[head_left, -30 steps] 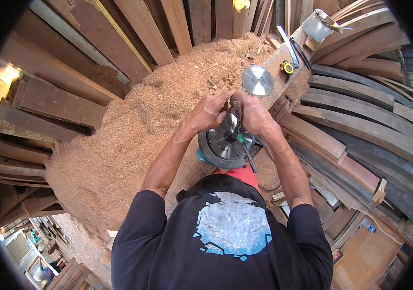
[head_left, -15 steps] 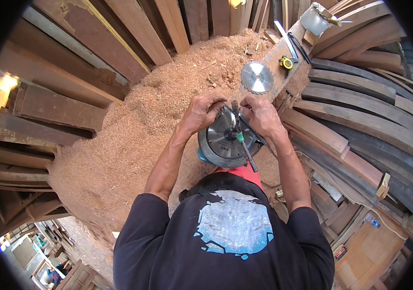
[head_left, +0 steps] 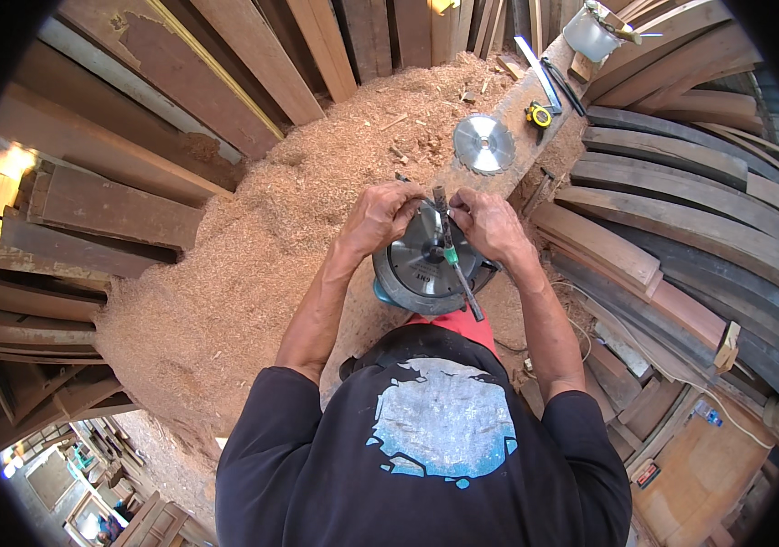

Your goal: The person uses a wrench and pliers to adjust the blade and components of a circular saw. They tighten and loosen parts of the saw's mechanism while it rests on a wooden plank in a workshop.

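A circular saw (head_left: 391,294) with a blue body rests in front of my lap, its round steel blade (head_left: 417,264) facing up. Across the blade lies a dark rod-like tool with a green band (head_left: 451,256), slanting down toward my red shorts. At the saw's far left side my left hand (head_left: 379,219) is closed, thumb and fingers pinched together. My right hand (head_left: 492,225) is closed too, at the far right edge, its fingertips beside the tool's upper end. Whatever either pinch holds is too small or hidden to name.
Beyond the saw, a second saw blade (head_left: 484,144) lies on a board with a yellow tape measure (head_left: 538,115), a metal square (head_left: 537,73) and a white tub (head_left: 591,35). Sawdust (head_left: 253,264) spreads to the left. Stacked curved timbers (head_left: 681,210) stand at right, with a pale cable (head_left: 663,369).
My left hand has shifted slightly left and down, and a dark tip now shows above it. The right hand stays nearly in place, its fingers curled a little differently.
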Motion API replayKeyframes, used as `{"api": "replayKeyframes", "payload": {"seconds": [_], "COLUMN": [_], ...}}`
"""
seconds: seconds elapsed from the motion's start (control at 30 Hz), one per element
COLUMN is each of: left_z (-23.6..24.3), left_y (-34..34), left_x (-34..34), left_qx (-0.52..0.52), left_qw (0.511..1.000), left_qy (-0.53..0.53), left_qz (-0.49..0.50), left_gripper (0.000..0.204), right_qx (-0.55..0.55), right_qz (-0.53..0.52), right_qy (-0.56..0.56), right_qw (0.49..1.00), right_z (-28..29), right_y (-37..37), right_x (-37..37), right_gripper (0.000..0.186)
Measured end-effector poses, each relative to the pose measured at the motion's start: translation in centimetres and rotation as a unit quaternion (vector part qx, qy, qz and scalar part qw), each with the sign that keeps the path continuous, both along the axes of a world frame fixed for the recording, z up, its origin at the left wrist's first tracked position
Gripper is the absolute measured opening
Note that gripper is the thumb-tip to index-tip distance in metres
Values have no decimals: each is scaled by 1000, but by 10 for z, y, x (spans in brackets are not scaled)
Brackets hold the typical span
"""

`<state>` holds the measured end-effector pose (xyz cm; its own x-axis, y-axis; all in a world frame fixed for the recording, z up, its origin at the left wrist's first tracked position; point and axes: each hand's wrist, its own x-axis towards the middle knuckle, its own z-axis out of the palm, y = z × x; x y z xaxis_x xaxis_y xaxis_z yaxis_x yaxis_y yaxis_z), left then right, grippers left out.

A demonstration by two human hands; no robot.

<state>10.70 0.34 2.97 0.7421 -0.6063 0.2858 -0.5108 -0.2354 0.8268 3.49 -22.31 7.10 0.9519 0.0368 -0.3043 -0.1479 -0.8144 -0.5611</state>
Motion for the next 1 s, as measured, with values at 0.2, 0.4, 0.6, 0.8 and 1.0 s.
{"api": "replayKeyframes", "payload": {"seconds": [0.2, 0.4, 0.6, 0.8, 1.0], "left_z": [-3, -15, -30, -32, -31], "left_y": [1, -2, -2, -3, -7], "left_x": [-2, -6, -9, 4, 14], "left_qx": [13, 96, 105, 76, 86], "left_qw": [1000, 992, 984, 979, 984], "left_qy": [-14, -78, -142, -187, -126], "left_qz": [-6, -14, 17, -29, -94], "left_gripper": [20, 29, 34, 29, 26], "right_qx": [10, 0, -2, 5, 8], "right_qz": [1, 6, 15, 5, 2], "right_qy": [-21, 5, 8, -30, -13], "right_qw": [1000, 1000, 1000, 1000, 1000], "right_z": [-3, -8, -11, -15, -11], "right_y": [1, 0, -3, -3, -2], "right_x": [-3, -8, -12, -20, -29], "right_gripper": [20, 23, 23, 22, 25]}}
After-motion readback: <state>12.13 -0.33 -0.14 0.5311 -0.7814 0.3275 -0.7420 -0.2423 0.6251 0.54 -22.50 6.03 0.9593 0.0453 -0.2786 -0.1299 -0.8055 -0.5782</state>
